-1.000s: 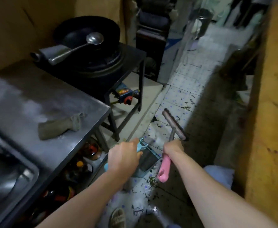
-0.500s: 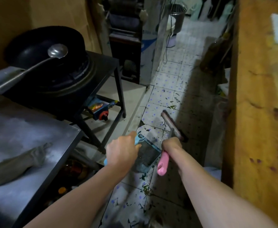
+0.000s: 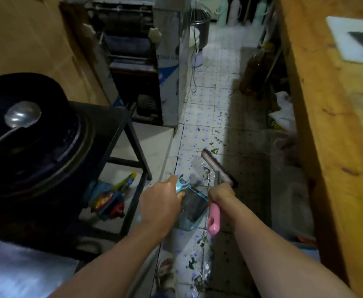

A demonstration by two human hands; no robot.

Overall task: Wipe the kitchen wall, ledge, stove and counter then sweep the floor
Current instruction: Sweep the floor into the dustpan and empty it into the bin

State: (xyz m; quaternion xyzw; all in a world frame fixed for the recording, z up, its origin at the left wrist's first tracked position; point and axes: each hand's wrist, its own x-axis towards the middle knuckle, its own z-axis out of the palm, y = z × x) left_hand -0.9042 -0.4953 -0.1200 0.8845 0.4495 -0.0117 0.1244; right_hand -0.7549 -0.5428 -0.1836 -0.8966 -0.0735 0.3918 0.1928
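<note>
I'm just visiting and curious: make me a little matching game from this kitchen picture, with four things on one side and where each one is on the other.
Things:
1. dustpan
2. brush
3. ladle
4. cutting board

Places:
A. lying in the black wok
B. on the wooden counter
C. held in the right hand
D. held in the left hand

Pairs: 1-D, 2-C, 3-A, 4-B
</note>
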